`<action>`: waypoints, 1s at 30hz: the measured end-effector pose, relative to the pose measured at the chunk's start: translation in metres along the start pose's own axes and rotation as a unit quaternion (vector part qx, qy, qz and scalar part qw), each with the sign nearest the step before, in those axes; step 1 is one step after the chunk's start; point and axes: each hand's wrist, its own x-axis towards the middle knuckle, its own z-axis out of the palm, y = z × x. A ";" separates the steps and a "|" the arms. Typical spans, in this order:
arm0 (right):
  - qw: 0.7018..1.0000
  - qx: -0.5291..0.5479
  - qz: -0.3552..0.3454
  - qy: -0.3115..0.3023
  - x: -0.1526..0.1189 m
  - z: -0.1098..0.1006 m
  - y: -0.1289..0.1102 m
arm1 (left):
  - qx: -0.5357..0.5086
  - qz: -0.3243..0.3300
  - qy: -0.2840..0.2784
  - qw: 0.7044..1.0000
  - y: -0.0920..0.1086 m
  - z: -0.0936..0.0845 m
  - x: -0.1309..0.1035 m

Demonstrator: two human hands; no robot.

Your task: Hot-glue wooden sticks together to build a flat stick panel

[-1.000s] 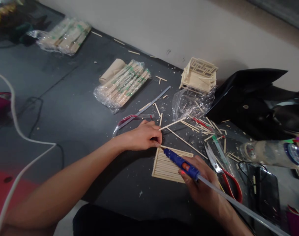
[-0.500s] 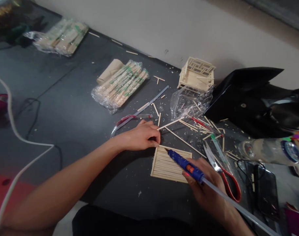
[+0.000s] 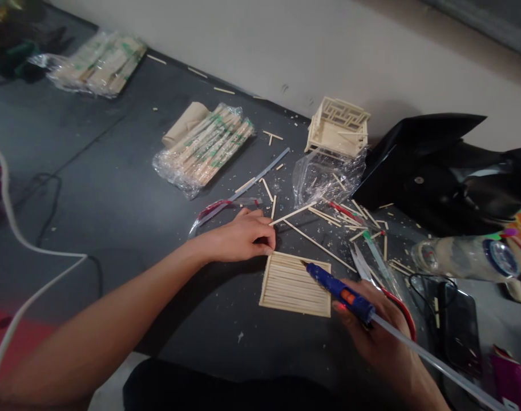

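Observation:
A small flat panel of thin wooden sticks (image 3: 294, 288), framed along its edges, lies on the dark table. My left hand (image 3: 247, 235) is closed, thumb and fingertips pinched at the panel's upper left corner. A loose stick (image 3: 294, 213) extends from beside its knuckles; whether the fingers touch it I cannot tell. In my right hand (image 3: 375, 319) is a blue hot glue gun (image 3: 332, 283) with a long translucent glue stick (image 3: 431, 358) coming out of its back. The gun's nozzle points at the panel's upper edge, over the slats. Red-handled scissors (image 3: 403, 311) lie partly hidden behind my right hand.
Wrapped stick bundles (image 3: 209, 151) lie at the upper left. A small wooden stick model (image 3: 337, 128) stands by the wall, near crumpled plastic (image 3: 324, 177) and scattered stick pieces. Right are a black bag (image 3: 414, 165), a bottle (image 3: 457, 260) and a phone (image 3: 460, 325). A white cable (image 3: 41, 249) crosses the left.
The glue gun's nozzle has moved right along the panel's upper edge, my right hand with it. My left hand stays at the corner. The whole view has shifted slightly.

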 end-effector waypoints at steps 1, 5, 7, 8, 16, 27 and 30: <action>1.000 -0.007 0.004 0.000 -0.002 -0.001 0.001 | 0.000 0.003 0.000 1.000 0.000 0.000 0.000; 0.999 -0.015 0.029 0.002 -0.009 -0.003 0.005 | -0.002 0.010 0.003 1.000 -0.001 0.001 0.001; 0.999 -0.036 0.027 0.015 -0.013 -0.004 0.007 | -0.002 0.008 0.002 1.000 -0.002 0.001 0.001; 0.998 -0.048 0.023 0.020 -0.014 -0.004 0.008 | -0.003 0.007 0.001 1.000 -0.002 0.000 0.000; 0.996 -0.077 0.035 0.021 -0.026 -0.013 0.015 | -0.013 0.017 0.007 1.000 -0.003 0.000 0.000; 0.991 -0.118 0.061 0.008 -0.025 -0.020 0.003 | -0.012 0.030 0.014 0.999 -0.006 0.001 -0.001; 0.991 -0.120 0.059 0.013 -0.023 -0.020 0.001 | -0.013 0.028 0.014 0.999 -0.006 0.002 -0.001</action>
